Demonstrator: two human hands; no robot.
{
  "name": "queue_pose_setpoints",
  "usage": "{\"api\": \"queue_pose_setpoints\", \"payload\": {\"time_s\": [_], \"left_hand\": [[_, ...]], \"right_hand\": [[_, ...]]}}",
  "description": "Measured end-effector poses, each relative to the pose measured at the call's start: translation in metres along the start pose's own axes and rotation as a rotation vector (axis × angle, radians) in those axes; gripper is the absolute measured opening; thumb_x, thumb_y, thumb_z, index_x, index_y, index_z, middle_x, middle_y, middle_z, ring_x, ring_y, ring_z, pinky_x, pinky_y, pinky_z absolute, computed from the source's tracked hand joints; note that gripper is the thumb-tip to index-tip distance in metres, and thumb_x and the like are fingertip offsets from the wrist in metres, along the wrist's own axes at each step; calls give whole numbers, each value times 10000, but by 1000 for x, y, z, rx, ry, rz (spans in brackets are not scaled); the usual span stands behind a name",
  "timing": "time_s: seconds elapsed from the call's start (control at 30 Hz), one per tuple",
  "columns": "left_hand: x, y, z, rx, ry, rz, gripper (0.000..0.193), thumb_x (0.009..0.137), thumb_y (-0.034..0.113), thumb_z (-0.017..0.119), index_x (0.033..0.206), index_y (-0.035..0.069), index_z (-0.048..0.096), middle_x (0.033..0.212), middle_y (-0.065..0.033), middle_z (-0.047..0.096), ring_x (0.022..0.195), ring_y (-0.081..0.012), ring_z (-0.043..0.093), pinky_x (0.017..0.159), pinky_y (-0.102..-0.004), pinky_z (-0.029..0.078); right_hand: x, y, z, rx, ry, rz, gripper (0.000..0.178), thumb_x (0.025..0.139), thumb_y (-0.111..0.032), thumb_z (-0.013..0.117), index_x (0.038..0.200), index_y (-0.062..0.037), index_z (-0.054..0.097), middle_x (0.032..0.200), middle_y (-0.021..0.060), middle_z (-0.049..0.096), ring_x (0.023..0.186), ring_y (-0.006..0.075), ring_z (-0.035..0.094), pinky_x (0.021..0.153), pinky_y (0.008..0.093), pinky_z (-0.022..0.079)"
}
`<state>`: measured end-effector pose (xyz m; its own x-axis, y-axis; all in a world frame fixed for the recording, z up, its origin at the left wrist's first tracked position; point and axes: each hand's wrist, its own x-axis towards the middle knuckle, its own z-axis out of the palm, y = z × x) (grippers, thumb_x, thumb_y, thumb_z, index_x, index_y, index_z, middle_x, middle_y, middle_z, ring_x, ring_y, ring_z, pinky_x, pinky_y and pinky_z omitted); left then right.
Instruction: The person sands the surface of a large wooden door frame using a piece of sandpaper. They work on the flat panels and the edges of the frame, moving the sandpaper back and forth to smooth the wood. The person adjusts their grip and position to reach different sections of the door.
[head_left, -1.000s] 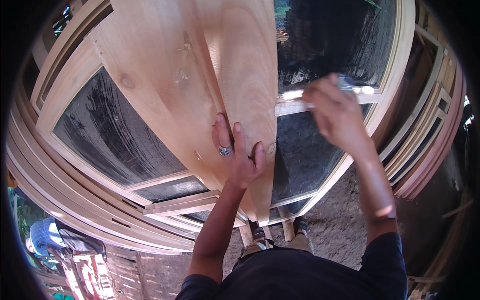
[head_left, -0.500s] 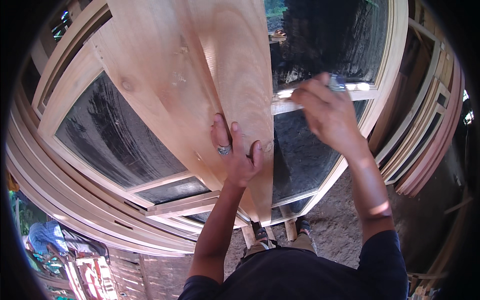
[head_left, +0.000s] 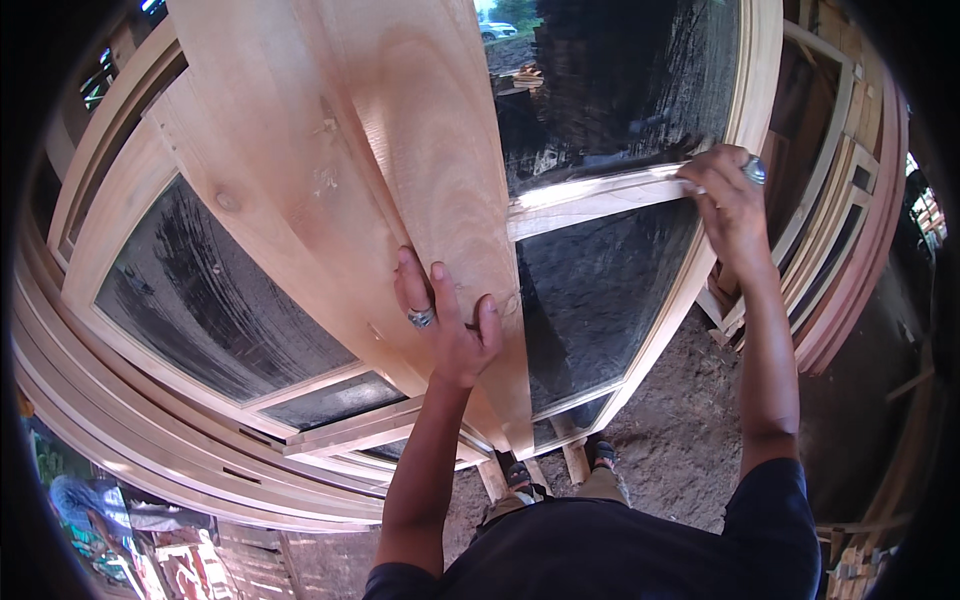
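A pale wooden door or window frame [head_left: 440, 150] with dark, dusty glass panes [head_left: 600, 300] fills the middle. Flat on its broad wooden stile, beside a long groove, rests my left hand [head_left: 455, 335]; its fingers are apart, nothing is in it, and a ring shows on one finger. My right hand [head_left: 730, 205] is at the right end of the light cross rail [head_left: 600, 195] between two panes. Its fingers are curled together against the wood, and whatever they may hold is hidden. A large ring with a pale stone sits on this hand too.
A second glazed frame [head_left: 140, 200] leans at the left beside several stacked curved-looking frames [head_left: 150, 450]. More wooden frames [head_left: 840, 250] stand at the right. Below are bare earth ground [head_left: 670, 400] and my sandalled feet. Someone in blue [head_left: 85, 500] is at the lower left.
My right hand has slid rightward along the cross rail to its end by the outer stile. My left hand keeps its place on the wood while the whole view has shifted somewhat.
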<state>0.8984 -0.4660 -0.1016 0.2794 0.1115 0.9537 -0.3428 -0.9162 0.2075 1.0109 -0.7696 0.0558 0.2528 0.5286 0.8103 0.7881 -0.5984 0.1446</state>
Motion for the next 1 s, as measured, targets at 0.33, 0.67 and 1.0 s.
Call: {"api": "queue_pose_setpoints", "payload": {"time_s": [0.33,0.67,1.0], "left_hand": [[-2,-2,-2,1,-28,-16,727,928,264,552,1539,40,229,1550,-370,180,1385,-532,279,1122,-603,230],[5,6,-2,7,-44,-10,735,917,229,561,1537,26,223,1545,-378,169,1400,-530,259,1131,-591,230],[4,7,-6,15,-70,-22,715,936,237,555,1533,23,226,1548,-377,159,1410,-530,237,1133,-583,238]], "right_hand": [[30,-62,42,230,79,-163,206,737,-1,675,892,-130,714,941,39,589,976,227,592,1036,456,425],[2,-11,15,65,75,-65,296,714,43,696,962,-113,738,913,59,573,1000,269,583,1064,479,394],[-11,12,10,100,106,37,235,721,67,696,925,-49,703,921,81,604,966,266,580,992,450,426]]}}
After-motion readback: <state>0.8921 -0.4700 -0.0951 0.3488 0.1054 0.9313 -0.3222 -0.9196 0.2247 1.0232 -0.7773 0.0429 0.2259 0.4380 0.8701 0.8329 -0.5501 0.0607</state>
